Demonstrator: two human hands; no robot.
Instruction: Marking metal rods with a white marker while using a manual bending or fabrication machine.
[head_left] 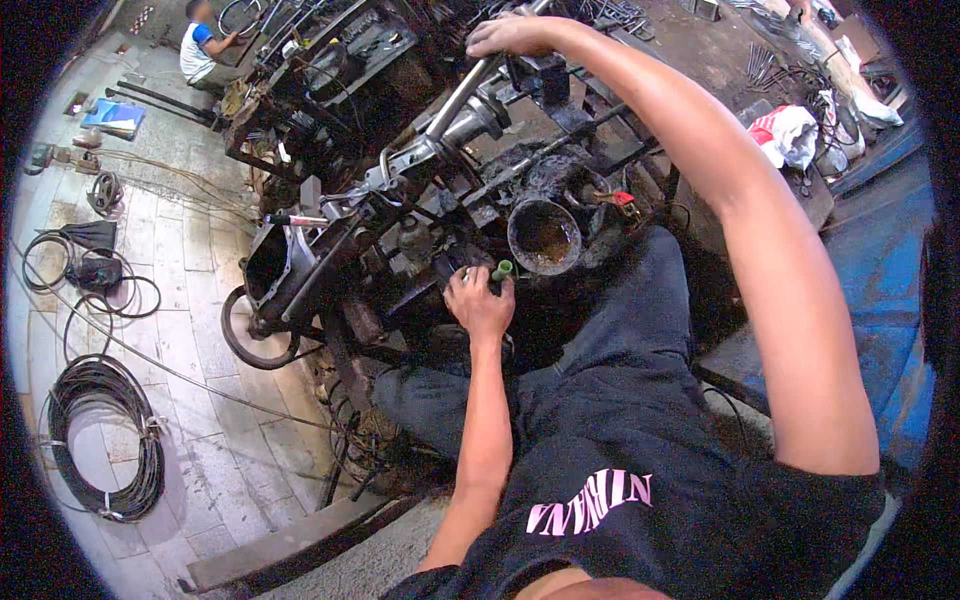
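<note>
Low in front of me, my left hand [480, 303] closes round a green tubular handle [503, 270], whose hollow end shows beside the thumb. My right arm reaches far forward, and my right hand [512, 36] is wrapped over a long bare metal bar [462, 103]. This bar slopes down into the metal fitting [468, 128] of a dark, greasy machine [410, 240]. Right of my left hand sits a round metal bowl [545, 237] with brownish liquid or residue in it.
Coiled black cable [105, 440] lies on the tiled floor at left, with looser loops behind it. A handwheel [258, 330] juts from the machine's left end. A red padlock [623, 199] hangs near the bowl. Another person [200, 50] crouches far left. Blue sheet metal [865, 300] stands right.
</note>
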